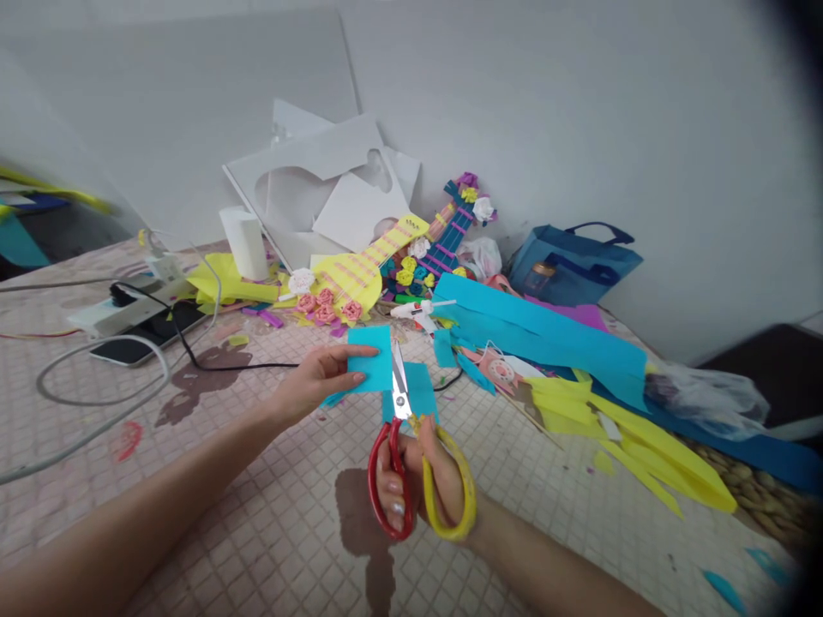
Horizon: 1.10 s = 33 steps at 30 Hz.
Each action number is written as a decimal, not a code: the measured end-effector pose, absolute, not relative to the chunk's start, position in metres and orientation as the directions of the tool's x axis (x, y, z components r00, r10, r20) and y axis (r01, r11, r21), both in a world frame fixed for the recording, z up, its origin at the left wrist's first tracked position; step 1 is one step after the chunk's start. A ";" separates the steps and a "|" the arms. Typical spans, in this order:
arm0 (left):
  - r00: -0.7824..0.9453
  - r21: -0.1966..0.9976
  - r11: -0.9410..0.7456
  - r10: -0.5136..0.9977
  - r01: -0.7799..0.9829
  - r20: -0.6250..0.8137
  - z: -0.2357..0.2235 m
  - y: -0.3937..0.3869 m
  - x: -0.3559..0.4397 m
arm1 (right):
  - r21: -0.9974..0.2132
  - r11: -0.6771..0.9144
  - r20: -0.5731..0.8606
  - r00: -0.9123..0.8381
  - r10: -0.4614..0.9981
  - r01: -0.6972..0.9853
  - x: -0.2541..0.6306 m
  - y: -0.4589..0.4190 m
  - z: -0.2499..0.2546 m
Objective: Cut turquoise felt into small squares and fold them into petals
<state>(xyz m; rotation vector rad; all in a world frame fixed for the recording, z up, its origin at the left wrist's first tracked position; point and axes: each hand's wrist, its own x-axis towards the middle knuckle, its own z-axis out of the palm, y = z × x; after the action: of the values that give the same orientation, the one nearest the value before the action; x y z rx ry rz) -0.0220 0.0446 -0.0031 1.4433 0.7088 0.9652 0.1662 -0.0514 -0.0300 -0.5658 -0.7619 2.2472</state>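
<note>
Between its thumb and fingers, my left hand (325, 374) pinches a small rectangle of bright blue paper (371, 360). My right hand (424, 476) grips a pair of scissors (401, 403) with one red and one yellow handle, fingers through the loops. The blades point away from me, slightly apart, beside the paper's right edge; whether they touch it I cannot tell. Beneath the blades, another blue paper piece (419, 390) lies on the tiled-pattern tabletop (257, 514). A white glue gun (417, 314) rests just beyond.
A yellow paper guitar (351, 278) and a dark blue one (453, 236) lean at the back by white cut-out boards (309, 141). Long blue paper (540, 330) and yellow strips (633, 420) spread rightward. A power strip (119, 307), phone (151, 334) and looping cables lie left; a blue bag (566, 266) stands back right.
</note>
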 end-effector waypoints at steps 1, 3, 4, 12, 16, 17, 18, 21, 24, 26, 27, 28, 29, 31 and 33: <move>0.470 0.987 -0.116 0.868 -0.115 0.157 -0.003 0.044 -0.021 | -0.658 -0.589 -0.169 -0.670 0.723 -0.470 0.166 -0.051 -0.029; 0.469 0.985 -0.120 0.868 -0.121 0.163 -0.003 0.042 -0.019 | -0.657 -0.585 -0.160 -0.671 0.725 -0.476 0.166 -0.051 -0.028; 0.471 0.985 -0.119 0.867 -0.122 0.163 -0.003 0.041 -0.019 | -0.657 -0.582 -0.157 -0.668 0.727 -0.479 0.166 -0.052 -0.027; 0.513 0.991 -0.089 0.848 -0.102 0.129 -0.006 0.041 -0.018 | -0.678 -0.562 -0.182 -0.633 0.753 -0.473 0.167 -0.050 -0.029; 0.524 0.992 -0.080 0.843 -0.098 0.120 -0.006 0.041 -0.019 | -0.690 -0.565 -0.215 -0.617 0.757 -0.453 0.167 -0.049 -0.031; 0.525 0.992 -0.078 0.843 -0.098 0.118 -0.005 0.041 -0.019 | -0.690 -0.567 -0.219 -0.617 0.756 -0.450 0.167 -0.049 -0.031; 0.526 0.992 -0.077 0.842 -0.099 0.117 -0.005 0.041 -0.019 | -0.689 -0.569 -0.224 -0.615 0.756 -0.449 0.166 -0.049 -0.031; 0.518 0.992 -0.085 0.846 -0.097 0.123 -0.005 0.041 -0.019 | -0.682 -0.579 -0.248 -0.603 0.758 -0.447 0.166 -0.051 -0.030; 0.512 0.992 -0.094 0.850 -0.086 0.125 -0.005 0.042 -0.019 | -0.669 -0.587 -0.275 -0.581 0.766 -0.456 0.167 -0.053 -0.030; 0.512 0.992 -0.094 0.851 -0.080 0.122 -0.006 0.042 -0.019 | -0.667 -0.577 -0.273 -0.566 0.778 -0.471 0.167 -0.054 -0.029; 0.510 0.992 -0.093 0.852 -0.081 0.122 -0.006 0.042 -0.019 | -0.670 -0.570 -0.265 -0.565 0.782 -0.475 0.167 -0.054 -0.029; 0.508 0.992 -0.094 0.853 -0.085 0.124 -0.006 0.042 -0.019 | -0.676 -0.565 -0.256 -0.568 0.782 -0.473 0.167 -0.053 -0.028; 0.505 0.992 -0.093 0.854 -0.089 0.126 -0.006 0.042 -0.019 | -0.682 -0.561 -0.247 -0.575 0.780 -0.468 0.167 -0.053 -0.028; 0.502 0.991 -0.091 0.855 -0.101 0.129 -0.005 0.041 -0.018 | -0.692 -0.561 -0.233 -0.594 0.770 -0.455 0.167 -0.052 -0.026; 0.507 0.991 -0.085 0.853 -0.108 0.128 -0.004 0.040 -0.018 | -0.695 -0.556 -0.226 -0.595 0.771 -0.456 0.167 -0.051 -0.026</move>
<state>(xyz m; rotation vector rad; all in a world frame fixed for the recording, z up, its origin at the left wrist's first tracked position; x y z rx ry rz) -0.0180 0.0403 -0.0037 1.4359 0.6935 0.9154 0.1666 -0.0507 -0.0256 -0.6784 -0.7685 2.1649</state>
